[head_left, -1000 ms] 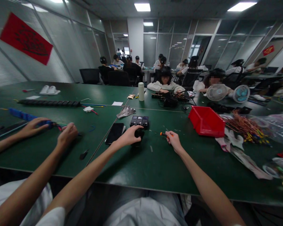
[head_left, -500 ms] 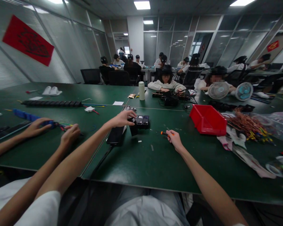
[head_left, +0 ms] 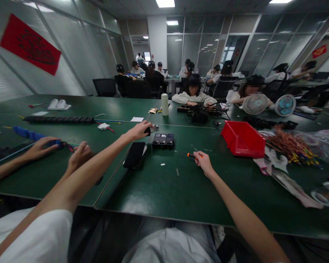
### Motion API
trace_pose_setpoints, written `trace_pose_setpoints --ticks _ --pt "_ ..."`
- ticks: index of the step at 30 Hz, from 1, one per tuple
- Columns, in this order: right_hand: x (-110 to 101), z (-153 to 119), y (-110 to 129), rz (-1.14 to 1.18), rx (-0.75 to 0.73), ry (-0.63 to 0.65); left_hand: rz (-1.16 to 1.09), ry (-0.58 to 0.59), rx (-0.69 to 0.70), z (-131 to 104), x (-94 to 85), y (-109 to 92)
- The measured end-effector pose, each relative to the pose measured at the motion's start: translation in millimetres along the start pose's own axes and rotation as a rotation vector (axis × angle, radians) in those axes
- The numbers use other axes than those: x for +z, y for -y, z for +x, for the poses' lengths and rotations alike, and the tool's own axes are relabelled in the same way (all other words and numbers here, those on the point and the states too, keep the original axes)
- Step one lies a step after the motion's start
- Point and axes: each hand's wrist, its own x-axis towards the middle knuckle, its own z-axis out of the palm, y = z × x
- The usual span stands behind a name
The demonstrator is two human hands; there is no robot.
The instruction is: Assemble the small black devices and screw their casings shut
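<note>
My left hand (head_left: 140,130) reaches across the table, its fingers closed around a small black piece (head_left: 147,131) that is mostly hidden. Small silvery metal parts (head_left: 154,128) lie right beside those fingertips. In my right hand (head_left: 203,163) is a screwdriver (head_left: 191,155) with an orange and black handle, held low over the table. Between the two hands sits a black block of three socket-like modules (head_left: 163,141). A black phone (head_left: 135,155) rests on the table, nearer to me than my left hand.
At left, a co-worker's hands (head_left: 80,157) work on a blue strip (head_left: 30,134) with wires. A black strip (head_left: 60,119) lies behind. A pale bottle (head_left: 165,105) stands ahead. To the right are a red bin (head_left: 242,140), copper wires (head_left: 290,146), gloves (head_left: 275,160) and fans (head_left: 254,105).
My left hand has moved away and to the left with the black piece, leaving the three-module block uncovered. My right hand and the screwdriver have barely moved.
</note>
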Motion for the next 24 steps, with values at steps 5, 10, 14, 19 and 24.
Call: trace_pose_setpoints --ticks 5,10,14,19,24 --pt "-1 1 -2 0.005 -0.001 0.006 -0.001 0.016 0.057 -9 28.3 4" --pt "-1 1 -2 0.009 -0.001 0.016 -0.004 0.028 0.052 -12 42.1 8" --pt "-1 2 -4 0.010 0.000 0.022 0.010 0.074 0.056 -8 48.5 7" --pt "-1 4 -5 0.002 0.005 0.013 0.044 0.133 0.043 -5 55.8 2" --pt "0 4 -5 -0.007 0.002 0.016 0.029 0.173 0.014 -6 60.1 1"
